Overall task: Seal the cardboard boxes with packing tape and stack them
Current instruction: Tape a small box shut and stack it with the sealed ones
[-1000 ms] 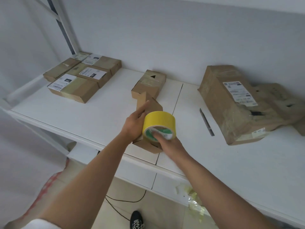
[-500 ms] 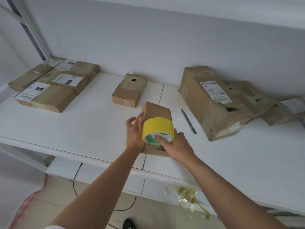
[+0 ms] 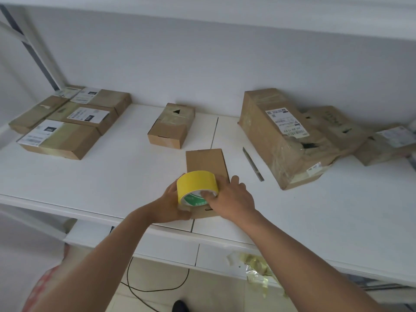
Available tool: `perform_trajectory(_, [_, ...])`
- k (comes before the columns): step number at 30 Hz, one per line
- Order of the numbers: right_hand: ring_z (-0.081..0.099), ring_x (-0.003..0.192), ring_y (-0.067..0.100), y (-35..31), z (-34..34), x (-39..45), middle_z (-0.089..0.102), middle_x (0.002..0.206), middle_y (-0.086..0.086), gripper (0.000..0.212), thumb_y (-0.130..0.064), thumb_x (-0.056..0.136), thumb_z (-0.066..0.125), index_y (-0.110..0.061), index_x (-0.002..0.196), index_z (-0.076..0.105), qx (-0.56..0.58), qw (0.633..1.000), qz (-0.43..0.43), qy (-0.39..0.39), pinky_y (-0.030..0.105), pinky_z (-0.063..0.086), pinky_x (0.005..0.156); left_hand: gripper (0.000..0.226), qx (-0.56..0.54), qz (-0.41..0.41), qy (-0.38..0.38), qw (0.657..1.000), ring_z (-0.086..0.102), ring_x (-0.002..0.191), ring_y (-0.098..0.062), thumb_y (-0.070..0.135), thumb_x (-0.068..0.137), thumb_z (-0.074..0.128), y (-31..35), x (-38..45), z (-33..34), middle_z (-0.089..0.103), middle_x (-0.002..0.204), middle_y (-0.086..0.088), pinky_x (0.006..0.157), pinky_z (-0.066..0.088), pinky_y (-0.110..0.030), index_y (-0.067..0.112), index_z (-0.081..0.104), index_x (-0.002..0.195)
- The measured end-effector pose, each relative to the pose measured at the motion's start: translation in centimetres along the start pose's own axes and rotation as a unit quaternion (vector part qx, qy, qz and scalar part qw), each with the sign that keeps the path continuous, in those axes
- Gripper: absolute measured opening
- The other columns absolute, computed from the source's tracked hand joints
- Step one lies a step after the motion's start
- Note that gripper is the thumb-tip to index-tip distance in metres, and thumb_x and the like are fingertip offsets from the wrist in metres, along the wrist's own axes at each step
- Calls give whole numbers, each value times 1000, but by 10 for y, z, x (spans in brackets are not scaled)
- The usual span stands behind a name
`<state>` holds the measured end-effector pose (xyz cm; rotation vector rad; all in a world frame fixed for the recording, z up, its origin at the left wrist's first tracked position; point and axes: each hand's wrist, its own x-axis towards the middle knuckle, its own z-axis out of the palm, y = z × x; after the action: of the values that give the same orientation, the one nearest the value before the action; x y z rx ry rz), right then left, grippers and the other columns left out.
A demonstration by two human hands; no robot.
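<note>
Yellow tape is sitting on top of the small cardboard box (image 3: 206,167) that we are working on at the near edge of the white surface (image 3: 112,176), so we are judging this as the sealing step just getting under way. Our right hand (image 3: 231,199) is holding the roll of tape (image 3: 197,185), thumb tucked into its core and fingers curled over the far side of it. Our left hand (image 3: 172,206) is curling round the near left corner of that box, steadying it; its fingertips are hidden behind the roll, so we cannot tell how tightly they are pinching. Whether a free end of tape is already stuck down we cannot tell either.

The next move, as we are reading it, is calling for the left hand to pin the tape end against the box's near edge while the right draws the roll away along the lid seam, keeping it straight so it is not wrinkling.

Taking the box as our landmark: the roll is lying on its near end, touching both hands. A second small box with a black arrow (image 3: 172,124) is standing just behind it to the left. A grey cutter (image 3: 253,164) is lying near its right side. Beyond the cutter, a battered large parcel (image 3: 281,136) is leaning, with more torn boxes behind it. Well away to the left, labelled flat boxes (image 3: 67,122) are resting close together.
</note>
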<state>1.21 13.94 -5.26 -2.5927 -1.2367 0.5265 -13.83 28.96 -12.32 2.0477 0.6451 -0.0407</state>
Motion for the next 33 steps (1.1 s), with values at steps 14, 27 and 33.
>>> perform_trajectory(14, [56,114,38,31,-8,-4,59,125,14,64,-37,96,52,-28,152,24,108,994,-18,27,42,47,88,108,127,110,145,975,-1,152,0,86,63,64,4,-6,18,11,164,17,126,11,-41,36,30,153])
perform_trajectory(27, [62,100,27,43,17,-12,65,104,3,38,-42,92,63,-17,120,56,332,940,42,66,34,49,79,124,158,61,159,973,24,149,-13,76,61,73,36,-13,31,17,165,3,120,29,-36,9,27,155])
perform_trajectory(33, [61,105,34,27,22,-14,66,112,11,38,-38,96,56,-11,123,54,251,964,17,84,32,43,76,137,157,31,110,981,6,154,-17,87,49,64,36,-7,13,11,166,3,124,18,-45,17,20,157])
